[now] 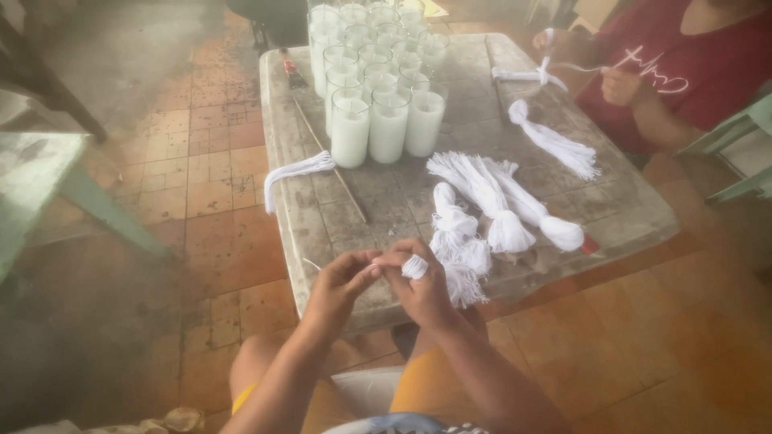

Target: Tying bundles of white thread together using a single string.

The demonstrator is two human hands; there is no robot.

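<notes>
I see the right hand (422,289) pinching a white string bundle (415,267) at the near edge of the stone table (322,229), and the left hand (342,281) nipping a thin strand beside it. That soft, fringed cotton could slip and unravel (my guess). Beyond, on the table: smooth glass candles (378,88), a thin stick (338,173), and more tassels (498,205).

Bundle in right hand (424,288): soft white cotton string (415,267), matt.
Table (322,217) under hands: rough, stained, matt stone-like top.
Candles (388,124) beyond hands: glossy clear glass, smooth white wax.
</notes>
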